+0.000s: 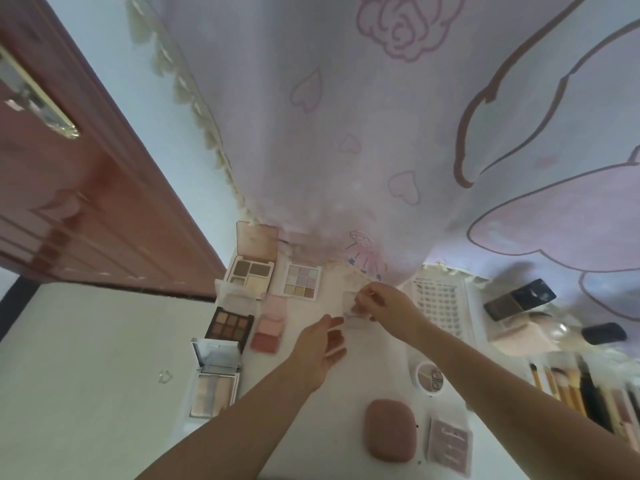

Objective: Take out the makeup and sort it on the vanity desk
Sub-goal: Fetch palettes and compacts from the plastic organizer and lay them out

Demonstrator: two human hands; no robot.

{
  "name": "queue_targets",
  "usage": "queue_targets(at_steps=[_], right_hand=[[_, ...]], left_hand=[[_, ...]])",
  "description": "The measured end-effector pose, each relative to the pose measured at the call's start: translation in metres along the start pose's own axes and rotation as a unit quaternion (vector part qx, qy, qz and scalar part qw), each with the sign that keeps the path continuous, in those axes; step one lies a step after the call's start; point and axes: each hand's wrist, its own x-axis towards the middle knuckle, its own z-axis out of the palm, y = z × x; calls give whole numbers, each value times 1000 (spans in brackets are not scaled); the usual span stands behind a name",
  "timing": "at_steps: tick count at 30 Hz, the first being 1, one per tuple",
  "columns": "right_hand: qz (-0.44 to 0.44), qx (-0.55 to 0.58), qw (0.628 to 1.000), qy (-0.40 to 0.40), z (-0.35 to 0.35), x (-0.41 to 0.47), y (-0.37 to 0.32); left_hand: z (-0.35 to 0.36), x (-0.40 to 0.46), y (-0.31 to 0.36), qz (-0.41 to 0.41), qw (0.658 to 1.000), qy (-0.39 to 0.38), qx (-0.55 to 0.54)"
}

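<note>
Head view, hands point(346, 323) on clear case point(355, 308) (contents unclear)

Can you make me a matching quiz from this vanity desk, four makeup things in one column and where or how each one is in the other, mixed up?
Things
1. dark brown palette
2. clear case
3. pink oval pouch
4. round compact

Places or states
A. partly hidden under the right forearm
B. held up in the right hand
C. lying shut near the front edge of the desk
D. open on the left, among the other palettes

Pairs: 1-D, 2-B, 3-C, 4-A
</note>
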Motion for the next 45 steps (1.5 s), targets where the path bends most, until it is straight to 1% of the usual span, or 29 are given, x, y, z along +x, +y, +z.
queue_targets(at_steps=[2, 5, 7, 11, 13, 16, 18, 21, 22, 24, 26, 29, 31, 33, 34, 35, 36, 37, 38, 39, 41, 43, 45], right_hand=[[36, 73, 997, -13, 2, 13, -4], [75, 150, 986, -6, 8, 35, -9], [100, 169, 981, 5, 12, 49, -11], [126, 162, 977, 50, 22, 73, -12], [118, 117, 983, 71, 26, 79, -13], [94, 1, 992, 82, 28, 81, -14], [75, -82, 991, 73, 27, 78, -17], [64, -192, 979, 36, 18, 67, -22], [58, -214, 975, 30, 13, 59, -23], [48, -203, 978, 21, 3, 36, -23], [42, -200, 979, -15, -3, 0, -18], [29, -278, 957, -74, 9, -63, 6], [32, -316, 944, -88, 27, -104, 25], [25, -351, 930, -109, 46, -136, 40], [23, -382, 915, -127, 55, -148, 44], [1, -421, 899, -120, 62, -156, 48], [-21, -446, 890, -90, 66, -161, 49], [-37, -454, 889, -48, 67, -162, 48], [-42, -441, 896, -24, 67, -161, 46], [-40, -400, 915, -19, 70, -160, 42], [-11, -278, 960, -2, 79, -156, 33], [1, -181, 982, 50, 88, -150, 16], [-11, -127, 989, 69, 94, -145, 1]], left_hand=[[0, 1, 0, 11, 1000, 4, 3], [0, 2, 4, 22, 999, 4, -32], [-2, 4, 10, 35, 998, 12, -44], [-4, 10, 20, 65, 996, 37, -38], [-5, 14, 21, 78, 995, 52, -34], [-7, 18, 21, 87, 994, 64, -26], [-8, 18, 19, 88, 994, 64, -21], [-10, 15, 18, 95, 994, 59, -6], [-12, 13, 17, 97, 994, 57, 1], [-17, 6, 14, 91, 995, 46, 24], [-24, -3, 5, 63, 995, 20, 71], [-33, -20, -22, 12, 981, -38, 191], [-35, -30, -41, 3, 963, -74, 260], [-35, -36, -55, 1, 949, -96, 299], [-34, -38, -60, -3, 945, -105, 311], [-35, -39, -63, -7, 941, -112, 318], [-35, -41, -65, -13, 938, -121, 325], [-36, -42, -65, -20, 935, -128, 329], [-36, -43, -65, -28, 932, -138, 335], [-39, -45, -62, -35, 926, -151, 345], [-46, -50, -53, -55, 921, -180, 342], [-57, -52, -42, -109, 934, -232, 249], [-67, -54, -31, -159, 933, -290, 144]])
